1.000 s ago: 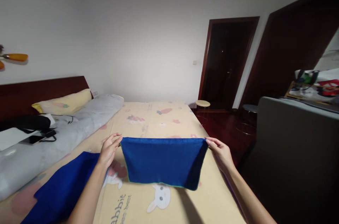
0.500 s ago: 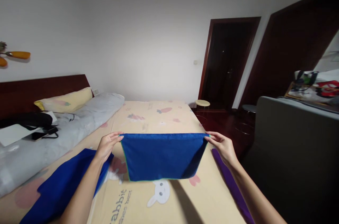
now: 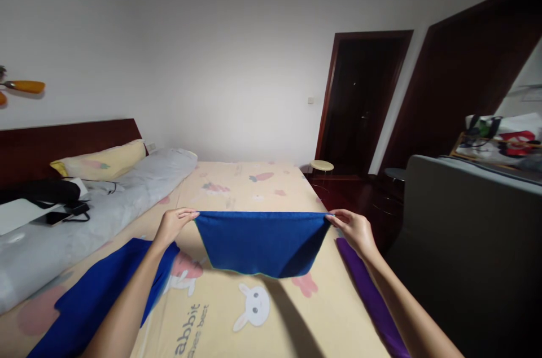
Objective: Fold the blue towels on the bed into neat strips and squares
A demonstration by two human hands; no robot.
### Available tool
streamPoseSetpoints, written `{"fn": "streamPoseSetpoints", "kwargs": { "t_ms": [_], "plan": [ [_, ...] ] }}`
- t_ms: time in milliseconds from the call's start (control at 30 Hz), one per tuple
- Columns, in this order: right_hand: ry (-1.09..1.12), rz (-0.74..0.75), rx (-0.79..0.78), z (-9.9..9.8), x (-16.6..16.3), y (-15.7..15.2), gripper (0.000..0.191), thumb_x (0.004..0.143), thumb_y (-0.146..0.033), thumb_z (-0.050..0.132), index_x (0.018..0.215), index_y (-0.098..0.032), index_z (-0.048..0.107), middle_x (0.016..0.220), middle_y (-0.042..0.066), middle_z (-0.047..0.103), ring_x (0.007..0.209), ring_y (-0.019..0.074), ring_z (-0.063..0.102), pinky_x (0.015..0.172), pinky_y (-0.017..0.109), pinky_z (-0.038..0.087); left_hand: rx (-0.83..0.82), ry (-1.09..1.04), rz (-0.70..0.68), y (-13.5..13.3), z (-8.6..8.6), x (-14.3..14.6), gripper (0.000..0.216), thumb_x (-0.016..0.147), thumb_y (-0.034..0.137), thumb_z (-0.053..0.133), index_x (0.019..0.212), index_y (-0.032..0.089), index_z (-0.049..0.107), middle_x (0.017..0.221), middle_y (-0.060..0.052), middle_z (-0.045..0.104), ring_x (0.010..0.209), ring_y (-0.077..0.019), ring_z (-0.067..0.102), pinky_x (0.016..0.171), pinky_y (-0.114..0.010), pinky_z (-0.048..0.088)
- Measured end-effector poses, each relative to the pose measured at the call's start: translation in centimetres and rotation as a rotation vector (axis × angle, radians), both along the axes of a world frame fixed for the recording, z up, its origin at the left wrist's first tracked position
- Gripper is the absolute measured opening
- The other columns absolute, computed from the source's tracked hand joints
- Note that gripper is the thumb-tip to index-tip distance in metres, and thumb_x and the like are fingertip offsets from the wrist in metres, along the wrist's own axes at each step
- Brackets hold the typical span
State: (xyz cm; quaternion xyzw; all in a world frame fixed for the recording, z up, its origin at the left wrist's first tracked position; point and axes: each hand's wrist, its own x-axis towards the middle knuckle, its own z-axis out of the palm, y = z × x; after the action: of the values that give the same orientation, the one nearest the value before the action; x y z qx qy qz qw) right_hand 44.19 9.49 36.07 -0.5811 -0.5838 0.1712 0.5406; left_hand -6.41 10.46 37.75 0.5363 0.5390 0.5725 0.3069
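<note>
I hold a blue towel (image 3: 260, 242) stretched out in the air above the bed (image 3: 254, 318). My left hand (image 3: 173, 223) pinches its top left corner. My right hand (image 3: 353, 229) pinches its top right corner. The towel's lower edge hangs free and swings toward me, just above the sheet's rabbit print. A second blue towel (image 3: 99, 296) lies flat on the bed under my left forearm. A purple cloth (image 3: 368, 296) lies along the bed's right edge beneath my right forearm.
A grey rolled quilt (image 3: 105, 200) and a yellow pillow (image 3: 99, 161) lie at the bed's left by the dark headboard. A black bag and phone (image 3: 53, 200) rest there. A grey sofa back (image 3: 470, 234) stands at the right. A small stool (image 3: 320, 166) stands near the dark doorway.
Both hands lifted the towel's top edge slightly and kept it taut. The hanging lower edge has risen and swung, so the towel looks shorter. The purple cloth has come into view.
</note>
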Motion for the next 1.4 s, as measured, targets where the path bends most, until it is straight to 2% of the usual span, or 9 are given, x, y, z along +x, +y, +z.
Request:
{"fn": "streamPoseSetpoints", "kwargs": {
  "t_ms": [233, 433, 567, 700, 967, 1100, 1200, 1300, 1400],
  "plan": [
    [-0.152, 0.09, -0.041, 0.9, 0.4, 0.0, 0.048, 0.073, -0.068, 0.06, 0.076, -0.021, 0.072, 0.062, 0.005, 0.07, 0.06, 0.0225, 0.066, 0.059, 0.03, 0.047, 0.005, -0.03, -0.034, -0.2, 0.3, -0.6, 0.033, 0.043, 0.038, 0.089, 0.066, 0.02, 0.072, 0.069, -0.007, 0.076, 0.076, -0.0257, 0.07, 0.066, -0.03, 0.053],
    [-0.175, 0.13, -0.049, 1.4, 0.4, 0.0, 0.058, 0.074, -0.075, 0.052, 0.07, -0.021, 0.07, 0.059, 0.005, 0.069, 0.059, 0.0224, 0.064, 0.057, 0.03, 0.046, 0.0, -0.003, -0.068, -0.2, 0.5, -0.9, 0.028, 0.046, 0.036, 0.087, 0.063, 0.021, 0.071, 0.067, -0.006, 0.075, 0.072, -0.0239, 0.069, 0.063, -0.029, 0.052],
    [-0.154, 0.19, -0.026, 1.6, 0.4, -0.1, 0.056, 0.073, -0.075, 0.055, 0.065, -0.021, 0.068, 0.054, 0.003, 0.065, 0.054, 0.0188, 0.06, 0.056, 0.028, 0.044, -0.005, 0.046, -0.109, -0.3, 0.8, -1.1, 0.025, 0.047, 0.036, 0.086, 0.061, 0.022, 0.071, 0.064, -0.005, 0.074, 0.066, -0.0216, 0.066, 0.061, -0.028, 0.05],
    [-0.056, 0.251, -0.062, 1.6, 0.2, -0.1, 0.052, 0.069, -0.073, 0.061, 0.063, -0.021, 0.065, 0.043, -0.001, 0.055, 0.042, 0.0136, 0.049, 0.046, 0.027, 0.039, -0.01, 0.113, -0.173, -0.5, 1.2, -1.2, 0.022, 0.051, 0.037, 0.084, 0.056, 0.022, 0.07, 0.05, -0.002, 0.066, 0.053, -0.0174, 0.06, 0.057, -0.027, 0.047],
    [-0.085, 0.38, -0.086, 1.2, 0.1, 0.8, 0.045, 0.068, -0.066, 0.066, 0.066, -0.021, 0.067, 0.052, 0.001, 0.066, 0.051, 0.0167, 0.061, 0.057, 0.028, 0.048, 0.002, 0.183, -0.234, -0.2, 1.4, -1.3, 0.022, 0.055, 0.039, 0.082, 0.06, 0.022, 0.07, 0.05, -0.001, 0.065, 0.052, -0.0165, 0.058, 0.055, -0.026, 0.044],
    [-0.133, 0.437, -0.118, 0.7, 0.4, 1.7, 0.041, 0.069, -0.061, 0.069, 0.072, -0.021, 0.067, 0.057, 0.001, 0.068, 0.055, 0.017, 0.065, 0.059, 0.028, 0.049, -0.009, 0.177, -0.244, 0.5, 1.0, -2.0, 0.024, 0.055, 0.04, 0.082, 0.062, 0.021, 0.069, 0.051, -0.001, 0.065, 0.051, -0.015, 0.057, 0.054, -0.024, 0.044],
    [-0.128, 0.449, -0.145, 0.5, 0.3, 2.8, 0.039, 0.066, -0.058, 0.073, 0.071, -0.02, 0.066, 0.056, 0.001, 0.068, 0.05, 0.0161, 0.064, 0.054, 0.026, 0.048, -0.046, 0.167, -0.257, 1.3, 0.4, -2.4, 0.027, 0.057, 0.041, 0.082, 0.065, 0.019, 0.069, 0.049, 0.0, 0.064, 0.043, -0.0119, 0.052, 0.047, -0.022, 0.038],
    [-0.074, 0.447, -0.167, 0.0, -0.1, 4.4, 0.044, 0.065, -0.062, 0.072, 0.071, -0.019, 0.065, 0.055, 0.001, 0.068, 0.043, 0.0159, 0.062, 0.046, 0.026, 0.046, -0.113, 0.137, -0.286, 2.3, -0.3, -2.5, 0.031, 0.058, 0.045, 0.081, 0.067, 0.018, 0.068, 0.047, 0.0, 0.063, 0.037, -0.0115, 0.051, 0.042, -0.022, 0.033],
    [0.027, 0.431, -0.171, -0.7, -0.6, 6.5, 0.052, 0.063, -0.069, 0.069, 0.07, -0.017, 0.063, 0.06, 0.006, 0.071, 0.046, 0.0182, 0.064, 0.047, 0.029, 0.049, -0.162, 0.08, -0.289, 3.3, -1.1, -2.1, 0.036, 0.059, 0.048, 0.079, 0.071, 0.018, 0.065, 0.051, -0.003, 0.067, 0.038, -0.0138, 0.057, 0.041, -0.021, 0.031]
  ]
}}
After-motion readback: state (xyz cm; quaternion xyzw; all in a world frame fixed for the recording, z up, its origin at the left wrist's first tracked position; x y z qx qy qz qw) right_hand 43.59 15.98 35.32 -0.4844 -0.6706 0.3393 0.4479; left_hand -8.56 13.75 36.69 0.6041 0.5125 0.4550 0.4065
